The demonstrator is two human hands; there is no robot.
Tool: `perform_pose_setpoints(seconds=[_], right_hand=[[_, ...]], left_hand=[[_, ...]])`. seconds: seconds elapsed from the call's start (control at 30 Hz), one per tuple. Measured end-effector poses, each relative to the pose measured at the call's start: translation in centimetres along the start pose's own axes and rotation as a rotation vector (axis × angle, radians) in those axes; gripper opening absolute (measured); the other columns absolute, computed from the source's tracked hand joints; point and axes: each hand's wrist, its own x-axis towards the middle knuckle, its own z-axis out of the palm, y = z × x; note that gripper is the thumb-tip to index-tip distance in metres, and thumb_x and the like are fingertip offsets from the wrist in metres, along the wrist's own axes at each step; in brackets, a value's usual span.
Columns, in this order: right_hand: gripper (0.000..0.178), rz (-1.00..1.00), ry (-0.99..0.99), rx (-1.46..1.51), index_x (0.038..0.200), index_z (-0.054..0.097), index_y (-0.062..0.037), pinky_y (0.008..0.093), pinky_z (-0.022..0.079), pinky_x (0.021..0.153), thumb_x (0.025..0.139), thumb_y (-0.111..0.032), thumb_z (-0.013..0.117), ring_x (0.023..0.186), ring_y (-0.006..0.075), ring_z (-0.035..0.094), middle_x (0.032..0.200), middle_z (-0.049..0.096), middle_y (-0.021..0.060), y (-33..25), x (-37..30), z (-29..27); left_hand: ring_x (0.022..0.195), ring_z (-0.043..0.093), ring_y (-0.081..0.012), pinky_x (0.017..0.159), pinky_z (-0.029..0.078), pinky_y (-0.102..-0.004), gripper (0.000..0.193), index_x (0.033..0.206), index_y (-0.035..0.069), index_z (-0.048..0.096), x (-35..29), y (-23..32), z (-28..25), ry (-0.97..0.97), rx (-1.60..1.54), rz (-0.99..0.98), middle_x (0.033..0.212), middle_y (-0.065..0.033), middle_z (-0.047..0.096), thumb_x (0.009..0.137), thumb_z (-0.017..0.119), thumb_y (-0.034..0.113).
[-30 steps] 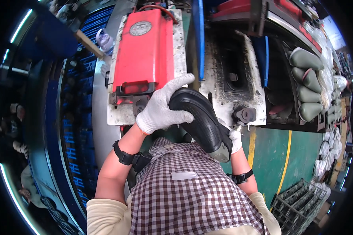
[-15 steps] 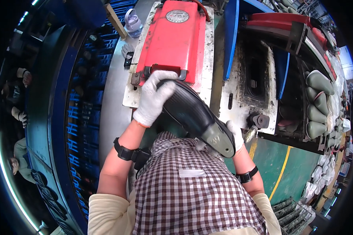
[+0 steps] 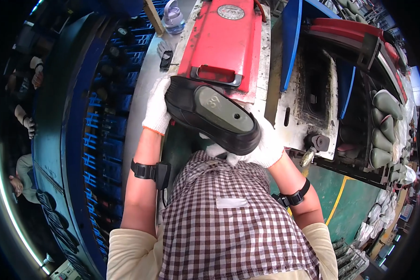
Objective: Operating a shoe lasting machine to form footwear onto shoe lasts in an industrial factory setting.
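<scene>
A black shoe (image 3: 185, 110) is held up in front of my apron, its opening turned toward me. Inside it sits a grey-green shoe last (image 3: 220, 108) with a dark round hole near the heel. My left hand (image 3: 157, 108), in a white knit glove, is closed on the toe end, most of its fingers hidden behind the shoe. Around the heel wraps my right hand (image 3: 269, 145), gloved alike, with fingertips showing below the shoe.
Just beyond the shoe is a red machine cover (image 3: 221, 44) with a handle. To the right lies an open blackened mould (image 3: 315, 93) beside blue panels. Several grey-green lasts (image 3: 382, 126) are stacked far right. A water bottle (image 3: 173, 19) stands on the left ledge; blue racks line the left.
The shoe has turned so its opening and last face up toward me, and its heel has risen. My left hand has shifted from over the toe to its left side.
</scene>
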Motion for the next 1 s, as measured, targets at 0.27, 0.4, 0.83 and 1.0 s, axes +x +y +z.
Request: perform_pose_setpoints(seconds=[0.27, 0.4, 0.83, 1.0], right_hand=[[0.075, 0.115, 0.001, -0.207, 0.161, 0.036, -0.0080, 0.0679, 0.061, 0.080, 0.108, -0.062, 0.039, 0.121, 0.0590, 0.061, 0.150, 0.053, 0.0281, 1.0, 5.1, -1.1], [0.066, -0.130, 0.070, -0.953, 0.163, 0.034, -0.0060, 0.0479, 0.055, 0.100, 0.110, -0.042, 0.051, 0.132, 0.0335, 0.060, 0.154, 0.052, 0.0184, 2.0, 7.8, -1.4], [0.064, -0.253, 0.160, -2.003, 0.159, 0.042, -0.0018, 0.0361, 0.048, 0.110, 0.106, -0.032, 0.061, 0.130, 0.0253, 0.062, 0.144, 0.063, 0.0153, 2.6, 14.2, 0.2], [0.055, -0.416, 0.121, -1.462, 0.155, 0.048, -0.0010, 0.0284, 0.049, 0.104, 0.110, -0.030, 0.057, 0.115, 0.0126, 0.061, 0.130, 0.067, 0.0066, 1.3, 17.0, 2.3]], left_hand=[[0.113, 0.070, -0.0285, 0.105, 0.055, -0.0413, 0.050, 0.132, 0.004, 0.066, -2.3, 0.6, -2.8, 0.165, -0.315, -0.267, 0.125, -0.0136, 0.073, 0.110, 0.051, 0.046], [0.143, 0.048, -0.0371, 0.122, 0.038, -0.0539, 0.093, 0.160, 0.010, 0.041, -6.8, 2.0, -1.8, -0.044, -0.493, -0.419, 0.160, -0.0151, 0.046, 0.099, 0.039, 0.080], [0.138, 0.054, -0.0300, 0.115, 0.046, -0.0418, 0.107, 0.164, -0.002, 0.023, -10.7, 4.1, -9.3, -0.069, 0.311, 0.048, 0.159, -0.0161, 0.045, 0.079, 0.080, 0.030], [0.150, 0.041, -0.0337, 0.123, 0.035, -0.0417, 0.130, 0.168, -0.002, 0.006, -11.6, 4.8, -10.4, -0.132, 0.819, 0.394, 0.165, -0.0248, 0.034, 0.063, 0.081, 0.017]])
